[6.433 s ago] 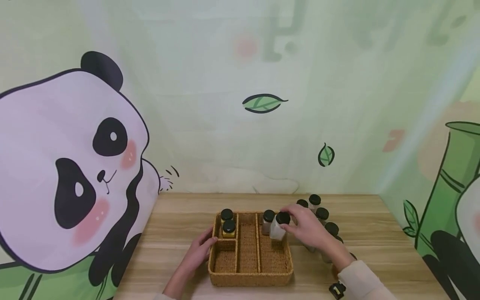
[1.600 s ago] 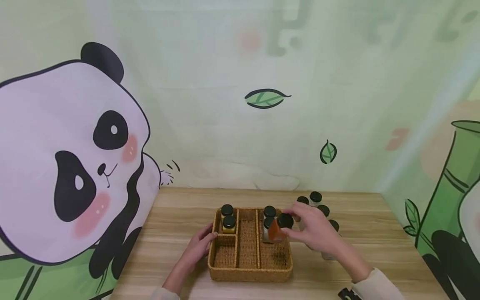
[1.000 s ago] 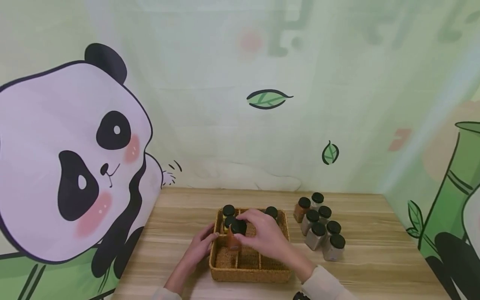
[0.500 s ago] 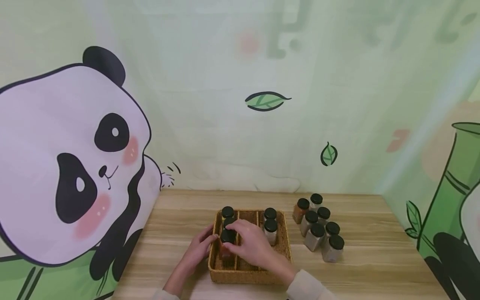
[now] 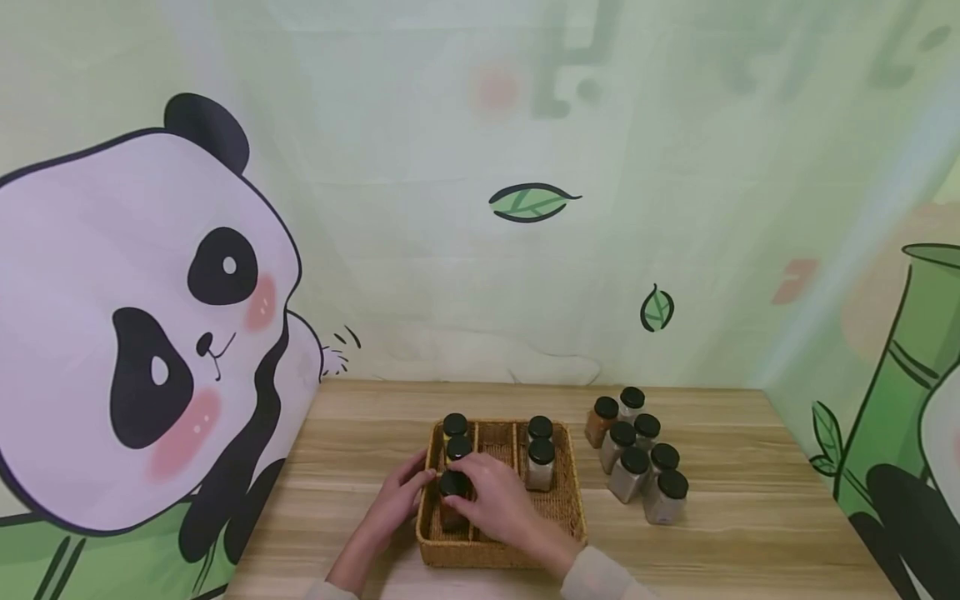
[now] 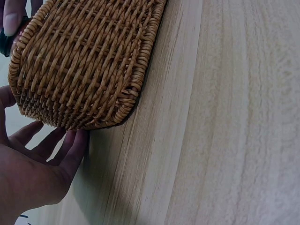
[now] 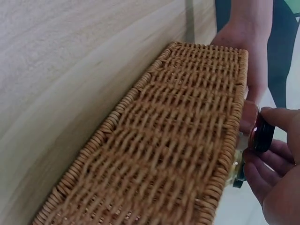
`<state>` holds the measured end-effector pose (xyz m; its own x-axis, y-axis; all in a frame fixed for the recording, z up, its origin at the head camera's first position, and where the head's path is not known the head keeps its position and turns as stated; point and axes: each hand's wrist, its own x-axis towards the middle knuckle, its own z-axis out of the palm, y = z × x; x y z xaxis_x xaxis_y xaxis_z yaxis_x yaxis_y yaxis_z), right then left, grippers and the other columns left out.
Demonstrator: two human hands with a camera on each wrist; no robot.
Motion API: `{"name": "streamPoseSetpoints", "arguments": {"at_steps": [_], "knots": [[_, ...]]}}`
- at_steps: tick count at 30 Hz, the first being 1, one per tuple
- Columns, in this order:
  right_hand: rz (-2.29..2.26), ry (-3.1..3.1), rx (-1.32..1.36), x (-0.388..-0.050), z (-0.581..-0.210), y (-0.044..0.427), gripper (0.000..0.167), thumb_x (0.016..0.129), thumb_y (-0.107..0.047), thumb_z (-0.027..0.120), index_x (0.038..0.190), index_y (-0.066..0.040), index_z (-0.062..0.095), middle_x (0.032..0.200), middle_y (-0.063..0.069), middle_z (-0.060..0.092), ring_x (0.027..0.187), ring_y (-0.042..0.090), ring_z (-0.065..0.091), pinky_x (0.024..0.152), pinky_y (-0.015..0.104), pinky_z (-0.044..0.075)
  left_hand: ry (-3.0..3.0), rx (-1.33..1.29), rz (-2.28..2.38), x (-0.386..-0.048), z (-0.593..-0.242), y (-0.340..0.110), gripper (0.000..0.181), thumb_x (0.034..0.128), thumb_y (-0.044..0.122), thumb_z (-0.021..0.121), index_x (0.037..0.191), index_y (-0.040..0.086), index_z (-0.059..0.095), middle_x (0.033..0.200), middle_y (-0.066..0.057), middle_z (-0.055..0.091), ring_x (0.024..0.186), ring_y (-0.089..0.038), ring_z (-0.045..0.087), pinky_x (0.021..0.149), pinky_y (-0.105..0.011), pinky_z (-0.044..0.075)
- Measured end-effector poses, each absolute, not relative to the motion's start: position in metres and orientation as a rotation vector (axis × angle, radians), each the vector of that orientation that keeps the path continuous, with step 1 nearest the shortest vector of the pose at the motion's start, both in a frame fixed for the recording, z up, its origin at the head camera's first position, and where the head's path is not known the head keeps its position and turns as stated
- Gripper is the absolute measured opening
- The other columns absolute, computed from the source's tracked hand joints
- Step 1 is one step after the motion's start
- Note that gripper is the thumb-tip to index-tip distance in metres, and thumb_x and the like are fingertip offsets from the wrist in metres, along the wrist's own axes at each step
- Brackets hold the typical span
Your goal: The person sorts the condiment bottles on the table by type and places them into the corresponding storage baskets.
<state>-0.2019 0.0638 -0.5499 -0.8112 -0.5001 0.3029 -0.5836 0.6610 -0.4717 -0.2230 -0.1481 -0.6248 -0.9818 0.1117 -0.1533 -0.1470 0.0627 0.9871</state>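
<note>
My right hand [image 5: 498, 500] pinches the black lid of a jar with red-orange contents [image 7: 248, 117]. That jar stands low in the front left compartment of a brown wicker basket [image 5: 502, 554], its body mostly hidden by the fingers in the head view. Thumb on the rim, my left hand [image 5: 396, 498] holds the basket's left side; in the left wrist view its fingers [image 6: 75, 152] lie against the outer wall. Behind the red-orange jar are two black-lidded jars with yellow contents, a rear one [image 5: 455, 425] and a nearer one [image 5: 459, 448].
In the basket's right compartment stand two pale jars, one at the back [image 5: 540, 427] and one nearer [image 5: 541, 471]. Several more black-lidded jars are grouped on the wooden table [image 5: 720, 550] right of the basket, including a brown-orange one [image 5: 602, 422] and a pale front one [image 5: 667, 500].
A pale jar has been set in the right compartment. My right hand has carried the red-orange jar leftward across the basket and lowered it into the front left compartment. The left hand stays put.
</note>
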Motion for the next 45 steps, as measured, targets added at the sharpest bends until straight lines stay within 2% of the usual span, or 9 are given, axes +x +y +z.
{"name": "streamPoseSetpoints", "arguments": {"at_steps": [9, 16, 21, 30, 36, 40, 45], "knots": [[0.871, -2.703, 0.810, -0.201, -0.560, 0.060, 0.042, 0.092, -0.028, 0.086, 0.126, -0.007, 0.075, 0.124, 0.006, 0.074, 0.113, 0.023, 0.070, 0.094, 0.039, 0.061, 2.151, -0.055, 2.018, -0.221, -0.626, -0.148, 0.058, 0.1088, 0.025, 0.058, 0.160, 0.003, 0.043, 0.160, -0.029, 0.043, 0.144, -0.045, 0.047, 0.104, -0.059, 0.054], [0.836, -2.642, 0.794, -0.197, -0.568, 0.056, 0.038, 0.089, -0.025, 0.089, 0.119, -0.008, 0.075, 0.117, 0.005, 0.075, 0.107, 0.021, 0.072, 0.089, 0.036, 0.063, 2.145, -0.049, 2.018, -0.221, -0.627, -0.148, 0.058, 0.1089, 0.025, 0.058, 0.160, 0.003, 0.043, 0.160, -0.028, 0.044, 0.143, -0.043, 0.048, 0.104, -0.057, 0.056], [0.803, -2.631, 0.771, -0.195, -0.569, 0.055, 0.041, 0.089, -0.025, 0.089, 0.121, -0.006, 0.073, 0.117, 0.006, 0.073, 0.106, 0.022, 0.072, 0.088, 0.037, 0.063, 2.143, -0.044, 2.004, -0.221, -0.626, -0.150, 0.058, 0.1089, 0.025, 0.057, 0.161, 0.004, 0.042, 0.162, -0.027, 0.042, 0.145, -0.044, 0.045, 0.106, -0.056, 0.054], [0.872, -2.709, 0.830, -0.193, -0.566, 0.063, 0.050, 0.090, -0.019, 0.088, 0.132, -0.002, 0.066, 0.125, 0.012, 0.068, 0.115, 0.026, 0.067, 0.096, 0.041, 0.061, 2.137, -0.058, 1.995, -0.223, -0.626, -0.151, 0.058, 0.1086, 0.025, 0.058, 0.162, 0.006, 0.042, 0.162, -0.025, 0.042, 0.146, -0.042, 0.045, 0.108, -0.056, 0.053], [0.970, -2.746, 0.890, -0.198, -0.548, 0.101, 0.045, 0.094, -0.021, 0.084, 0.132, -0.004, 0.067, 0.128, 0.008, 0.069, 0.118, 0.025, 0.066, 0.098, 0.043, 0.059, 2.131, -0.025, 2.020, -0.223, -0.625, -0.150, 0.060, 0.1091, 0.024, 0.058, 0.162, 0.004, 0.040, 0.163, -0.027, 0.041, 0.145, -0.043, 0.046, 0.107, -0.055, 0.053], [0.999, -2.726, 0.871, -0.203, -0.536, 0.142, 0.036, 0.094, -0.020, 0.083, 0.125, -0.007, 0.071, 0.121, 0.007, 0.072, 0.106, 0.023, 0.068, 0.087, 0.042, 0.061, 2.127, -0.022, 2.028, -0.223, -0.625, -0.149, 0.060, 0.1091, 0.024, 0.058, 0.162, 0.002, 0.039, 0.163, -0.028, 0.040, 0.145, -0.043, 0.046, 0.106, -0.055, 0.054], [1.001, -2.709, 0.764, -0.207, -0.526, 0.205, 0.029, 0.092, -0.014, 0.084, 0.119, -0.008, 0.074, 0.115, 0.006, 0.074, 0.102, 0.025, 0.071, 0.085, 0.042, 0.062, 2.130, -0.029, 2.016, -0.223, -0.624, -0.149, 0.060, 0.1096, 0.024, 0.057, 0.162, 0.001, 0.038, 0.163, -0.029, 0.039, 0.145, -0.045, 0.045, 0.106, -0.056, 0.054]]}}
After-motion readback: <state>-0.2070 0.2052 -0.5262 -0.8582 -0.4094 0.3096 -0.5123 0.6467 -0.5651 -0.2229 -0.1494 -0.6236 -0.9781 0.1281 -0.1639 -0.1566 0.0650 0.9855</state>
